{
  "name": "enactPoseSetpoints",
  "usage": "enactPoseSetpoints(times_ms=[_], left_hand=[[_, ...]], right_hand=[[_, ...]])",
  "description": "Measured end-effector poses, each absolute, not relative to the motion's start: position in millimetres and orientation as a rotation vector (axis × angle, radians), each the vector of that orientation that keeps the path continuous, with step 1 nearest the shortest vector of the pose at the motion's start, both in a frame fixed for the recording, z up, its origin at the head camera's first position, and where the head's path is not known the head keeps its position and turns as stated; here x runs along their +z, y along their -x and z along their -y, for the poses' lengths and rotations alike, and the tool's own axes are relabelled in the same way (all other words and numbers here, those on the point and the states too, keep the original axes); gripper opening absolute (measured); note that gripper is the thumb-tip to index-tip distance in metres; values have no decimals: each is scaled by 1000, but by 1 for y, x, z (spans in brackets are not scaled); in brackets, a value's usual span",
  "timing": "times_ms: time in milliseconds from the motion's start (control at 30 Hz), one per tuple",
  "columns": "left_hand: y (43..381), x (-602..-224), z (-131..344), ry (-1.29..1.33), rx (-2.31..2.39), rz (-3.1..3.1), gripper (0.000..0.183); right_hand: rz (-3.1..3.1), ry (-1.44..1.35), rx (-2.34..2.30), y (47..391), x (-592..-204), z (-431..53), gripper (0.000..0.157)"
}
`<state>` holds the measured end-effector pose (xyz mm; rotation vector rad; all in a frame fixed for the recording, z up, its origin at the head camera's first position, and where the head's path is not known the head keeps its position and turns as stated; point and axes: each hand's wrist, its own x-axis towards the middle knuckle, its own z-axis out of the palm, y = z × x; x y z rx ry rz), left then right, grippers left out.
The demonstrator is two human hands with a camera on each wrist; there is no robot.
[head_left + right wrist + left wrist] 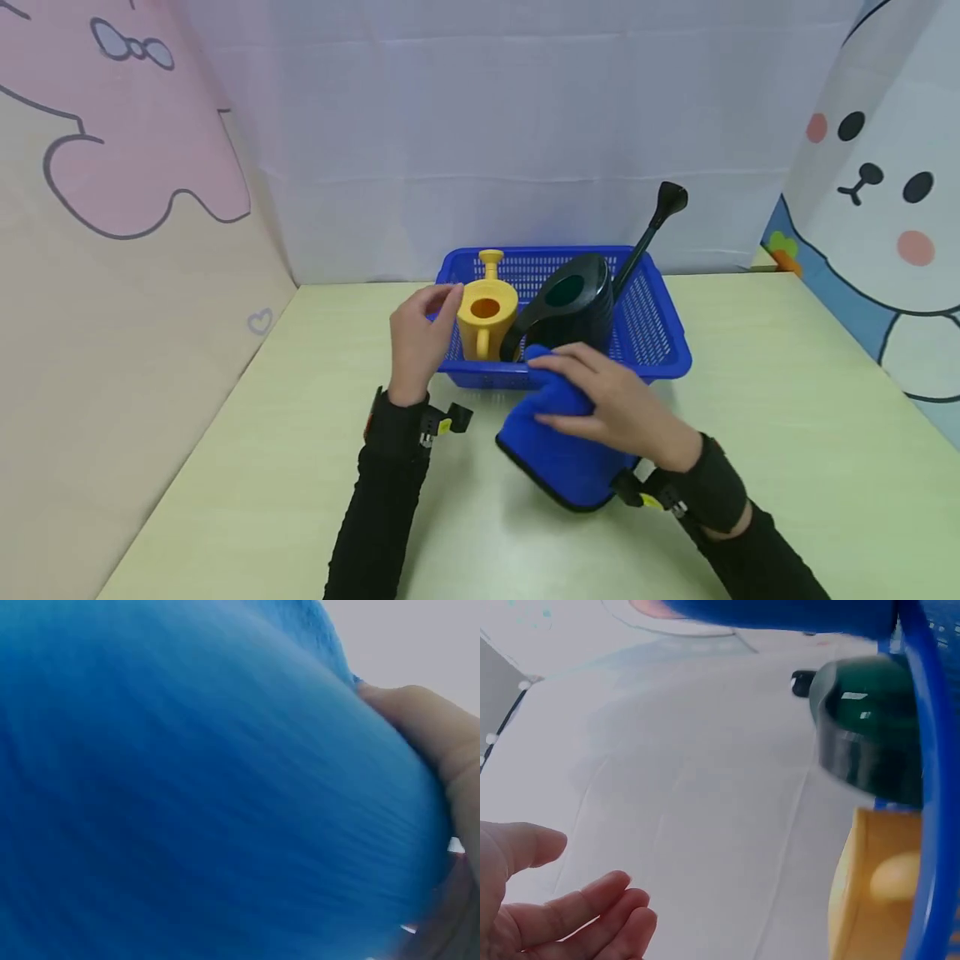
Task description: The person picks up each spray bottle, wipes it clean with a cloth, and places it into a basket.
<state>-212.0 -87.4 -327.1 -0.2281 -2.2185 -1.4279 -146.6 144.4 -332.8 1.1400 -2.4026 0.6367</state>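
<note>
My right hand (622, 408) grips a blue cloth (562, 458) with dark edging, which hangs down in front of the basket over the table. Up close in the right wrist view, the cloth (187, 787) fills most of the picture, thumb at its edge. My left hand (420, 337) is held at the basket's left front, beside a yellow watering can (470, 329). Nothing is in its loosely bent fingers in the left wrist view. A dark green watering can (588, 312) with a long spout leans in the blue plastic basket (663, 358), right of the yellow one.
The basket stands on a pale yellow-green table (247, 492), near its back edge. A white cloth backdrop (465, 125) hangs behind it. Printed panels with cartoon animals flank the table at left and right.
</note>
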Motion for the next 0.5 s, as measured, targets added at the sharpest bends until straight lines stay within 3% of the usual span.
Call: enactPoseSetpoints(times_ms=[233,500], left_hand=[[211,-324,110,163,-1408,2242,33],[211,-326,119,145,-1361,2323,33]], right_hand=[[2881,-1272,388,145,-370,-117,69],[3079,-1290,290,156,-395,-118,59]])
